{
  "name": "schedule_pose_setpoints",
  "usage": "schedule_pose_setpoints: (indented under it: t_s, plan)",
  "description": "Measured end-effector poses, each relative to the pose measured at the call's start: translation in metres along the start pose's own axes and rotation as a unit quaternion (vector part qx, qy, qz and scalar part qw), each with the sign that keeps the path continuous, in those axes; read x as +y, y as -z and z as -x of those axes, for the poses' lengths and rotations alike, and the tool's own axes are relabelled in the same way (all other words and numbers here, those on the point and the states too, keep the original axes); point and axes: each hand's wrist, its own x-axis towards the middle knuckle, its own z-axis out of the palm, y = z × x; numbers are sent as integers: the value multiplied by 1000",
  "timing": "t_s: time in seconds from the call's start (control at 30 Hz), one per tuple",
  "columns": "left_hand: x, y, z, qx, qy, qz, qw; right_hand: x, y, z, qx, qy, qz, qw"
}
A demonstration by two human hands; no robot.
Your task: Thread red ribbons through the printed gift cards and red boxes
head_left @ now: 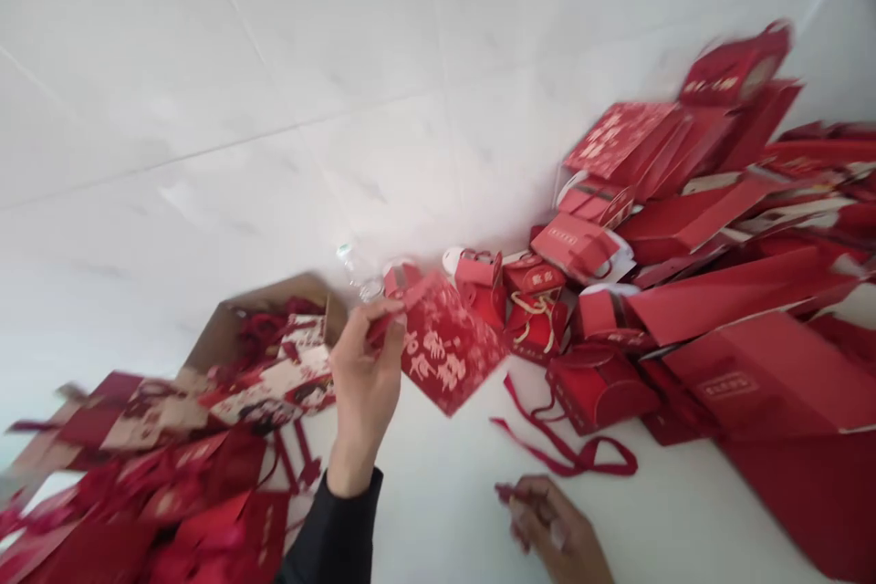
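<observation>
Between two heaps of red packaging on a white table [431, 502], the left hand [364, 370], dark-sleeved, has its grip pinched on a red lettered square [448, 360], which is raised in front of the small boxes at the back and partly hides them. Nearer the front edge, to the right, the right hand [554, 525] has its fingertips closed on a small dark red piece [505, 493], too blurred to identify.

Just beyond the right hand a dark red ribbon [602, 465] lies looped across the surface, between that hand and a rounded red box [602, 383]. Further back, a red box with gold cord [537, 328] sits beside a small pink-red box [479, 269], and a clear plastic item [352, 265] rests near the white tiled wall [383, 46].

The right side is crowded: a large red flat box [766, 379] leans over other pieces, with a patterned red box [620, 139] and a handled red box [732, 73] higher up the heap. To the left, a brown cardboard box [213, 333] holds dark red items, some cream-and-red cartons [287, 379] lie against its front, and blurred red bags [198, 484] fill the space before them, close to the left forearm.
</observation>
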Motion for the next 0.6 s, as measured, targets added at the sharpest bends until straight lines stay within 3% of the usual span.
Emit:
schedule_pose_setpoints:
  t_s: [0.13, 0.23, 0.47, 0.6]
  plan:
    - [-1, 40, 102, -80, 56, -35, 995, -7, 16, 7, -33, -10, -36, 999]
    - [5, 54, 149, -101, 89, -33, 990, -23, 23, -1, -81, 25, -37, 996]
    - [23, 55, 184, -118, 113, -2, 987, -48, 19, -20, -149, 159, 17, 976]
    - [21, 47, 195, -53, 116, -11, 992, -50, 21, -22, -183, 202, 68, 960]
